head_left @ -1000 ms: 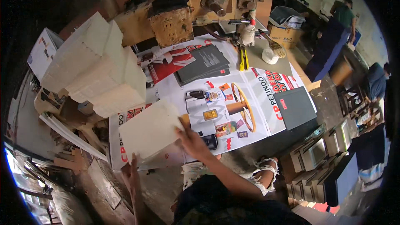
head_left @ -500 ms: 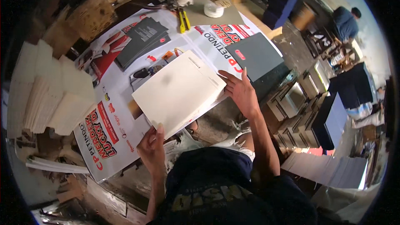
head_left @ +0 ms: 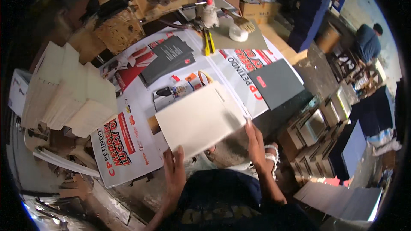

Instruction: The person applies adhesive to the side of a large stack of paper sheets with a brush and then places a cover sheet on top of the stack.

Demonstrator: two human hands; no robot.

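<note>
Gripping the near left corner of a cream page block (head_left: pixel 201 122) with the left hand (head_left: pixel 174 166), its thumb over the top face. Touching the block's right-hand corner with the right hand (head_left: pixel 257 143), with fingers stretched along the edge; cannot tell that grip as open or closed. Keeping the block flat side up between both hands, over a printed poster sheet (head_left: pixel 143 156) at the near edge of the worktop. Farther back on the sheet, overlapping dark grey covers (head_left: pixel 169 57); to the right, a single dark grey cover (head_left: pixel 278 83). To the left, tall stacks of cream page blocks (head_left: pixel 55 87). At the far side, a yellow-handled tool (head_left: pixel 208 45) near a white tub (head_left: pixel 238 35) with a wide brush (head_left: pixel 244 23) at its rim.
</note>
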